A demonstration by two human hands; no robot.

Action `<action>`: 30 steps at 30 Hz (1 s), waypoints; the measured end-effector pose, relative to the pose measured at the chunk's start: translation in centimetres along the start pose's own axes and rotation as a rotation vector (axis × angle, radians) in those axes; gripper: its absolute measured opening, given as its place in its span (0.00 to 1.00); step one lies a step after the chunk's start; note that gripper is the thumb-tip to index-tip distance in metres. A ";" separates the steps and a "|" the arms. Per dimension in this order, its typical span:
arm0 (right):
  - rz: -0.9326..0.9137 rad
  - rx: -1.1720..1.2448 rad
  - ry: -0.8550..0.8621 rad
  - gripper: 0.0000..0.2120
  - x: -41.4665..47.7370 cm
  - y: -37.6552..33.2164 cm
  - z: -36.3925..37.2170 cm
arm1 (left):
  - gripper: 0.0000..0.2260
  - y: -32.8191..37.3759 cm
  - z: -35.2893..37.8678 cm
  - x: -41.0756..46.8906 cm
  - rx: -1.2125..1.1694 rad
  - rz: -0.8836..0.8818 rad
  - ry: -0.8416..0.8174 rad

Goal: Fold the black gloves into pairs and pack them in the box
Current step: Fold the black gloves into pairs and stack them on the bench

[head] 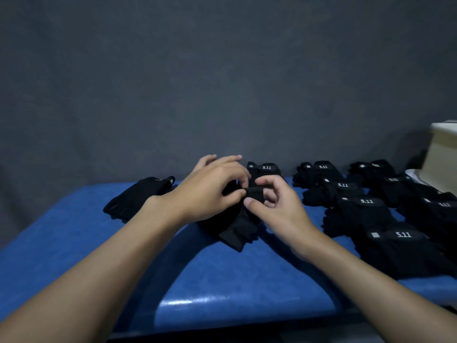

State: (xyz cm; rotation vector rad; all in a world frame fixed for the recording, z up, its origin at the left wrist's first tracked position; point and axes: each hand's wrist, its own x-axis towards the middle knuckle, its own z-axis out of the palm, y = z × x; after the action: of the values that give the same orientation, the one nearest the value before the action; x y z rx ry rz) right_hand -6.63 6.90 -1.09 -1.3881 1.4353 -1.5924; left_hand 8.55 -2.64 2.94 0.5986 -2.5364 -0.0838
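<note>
Progress looks midway: folded pairs (366, 211) lie near the box (442, 164), whose inside I can't see. Farther from the box, my left hand (210, 191) and right hand (279, 206) pinch one glove (237, 231) mid-fold; a loose glove (138, 196) waits farthest off.

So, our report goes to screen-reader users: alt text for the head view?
The left hand and right hand pinch a black glove over a blue table. A loose glove lies at left; folded pairs marked 5.11 sit at right, near a pale box.
</note>
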 end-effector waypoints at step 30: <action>-0.118 0.235 0.014 0.16 0.9 -0.9 2.0 | 0.06 -0.4 -2.3 -3.0 -0.564 -0.410 0.419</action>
State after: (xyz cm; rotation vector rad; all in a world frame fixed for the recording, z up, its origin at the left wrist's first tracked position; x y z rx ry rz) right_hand -4.84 5.64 -0.25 -1.3453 1.1485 -1.7842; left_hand 12.15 -1.53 3.42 0.7887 -1.8365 -0.7131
